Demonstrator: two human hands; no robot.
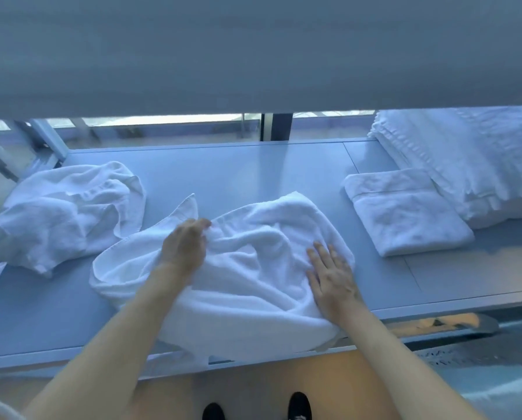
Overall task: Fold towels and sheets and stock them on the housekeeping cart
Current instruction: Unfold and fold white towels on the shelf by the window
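**Towel rumpled on the table, both hands on it**

Towel (247, 286) lies crumpled mid-table (253, 171), its near edge hanging over the front. Left hand (187, 247) pinches a fold of it with curled fingers. Right hand (332, 280) presses flat on it, fingers straight. A second crumpled towel (62, 213) lies left; a folded towel (405, 210) sits right, beside a stack (465, 159).

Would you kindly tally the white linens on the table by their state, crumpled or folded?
Crumpled towels: 2, one under both hands, one at the left
Folded towel: 1
Folded stack: 1
Total: 4
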